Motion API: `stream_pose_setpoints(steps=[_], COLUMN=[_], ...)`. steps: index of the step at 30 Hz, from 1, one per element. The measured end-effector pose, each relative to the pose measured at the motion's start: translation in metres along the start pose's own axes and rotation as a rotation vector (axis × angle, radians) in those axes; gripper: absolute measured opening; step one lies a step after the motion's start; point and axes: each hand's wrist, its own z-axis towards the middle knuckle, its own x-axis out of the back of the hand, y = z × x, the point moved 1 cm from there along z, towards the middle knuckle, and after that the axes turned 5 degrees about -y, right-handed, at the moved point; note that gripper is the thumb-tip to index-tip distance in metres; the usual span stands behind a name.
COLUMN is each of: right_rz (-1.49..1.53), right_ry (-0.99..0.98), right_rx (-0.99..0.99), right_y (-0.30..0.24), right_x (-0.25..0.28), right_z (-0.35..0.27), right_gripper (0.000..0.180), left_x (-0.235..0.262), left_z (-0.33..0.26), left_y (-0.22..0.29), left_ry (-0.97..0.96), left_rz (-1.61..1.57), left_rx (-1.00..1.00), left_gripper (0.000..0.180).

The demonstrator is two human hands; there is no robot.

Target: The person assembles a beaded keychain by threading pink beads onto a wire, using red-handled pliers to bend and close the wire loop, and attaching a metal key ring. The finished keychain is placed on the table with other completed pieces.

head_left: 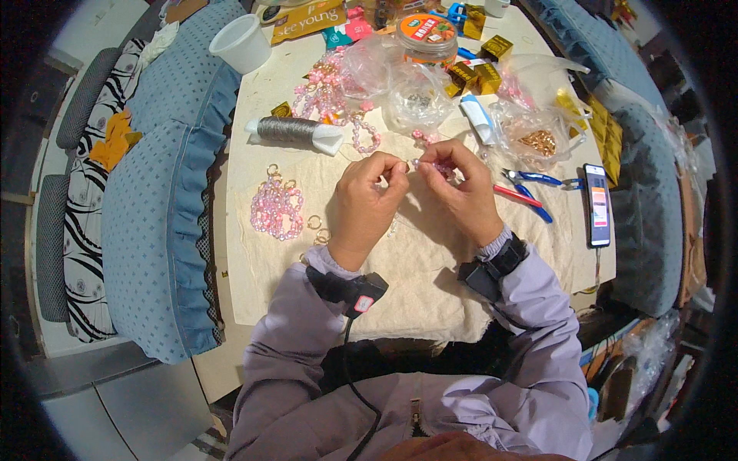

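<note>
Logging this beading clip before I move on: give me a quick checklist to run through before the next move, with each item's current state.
1. Both hands on the work: left hand and right hand meet over the cloth: ok.
2. Pink bead strand pinched at the fingertips: ok.
3. Thread visible between the fingers: cannot tell.
4. Pliers close by the right hand: ok.
5. Finished pink bead pile apart from the hands: ok.
6. Thread spool lying within the cloth area: ok.

Lit phone screen [598, 205] at right; orange-lidded jar [427, 35], gold boxes [475, 75] behind
</note>
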Motion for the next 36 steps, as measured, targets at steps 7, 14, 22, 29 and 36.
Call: stream_pose_setpoints(steps=[7, 14, 22, 29, 36], right_rz=[0.047, 0.020, -0.030, -0.054, -0.035], right_ry=[0.014, 0.019, 0.014, 0.016, 0.025], right_rx=[-0.045, -0.013, -0.009, -0.005, 0.003], right_y=[-0.0019, -0.0022, -0.0037, -0.0041, -0.0028], right_x=[0.0005, 0.0005, 0.0012, 0.0005, -0.0008], right_z=[-0.0009, -0.0004, -0.0009, -0.0018, -0.0022], right_gripper=[0.015, 0.015, 0.014, 0.014, 0.014], left_x=[0.0012, 0.0007, 0.0001, -0.0007, -0.0008], left_z=[0.0006, 0.0006, -0.0005, -0.0008, -0.0013], left_y=[-0.0011, -0.0016, -0.0053, -0.0062, -0.0055], left_ry=[-0.015, -0.013, -0.020, -0.004, -0.022], left_rz=[0.053, 0.050, 0.011, -0.001, -0.087], left_rx=[-0.075, -0.079, -0.047, -0.032, 0.028], left_gripper=[0.010, 0.008, 0.010, 0.011, 0.011])
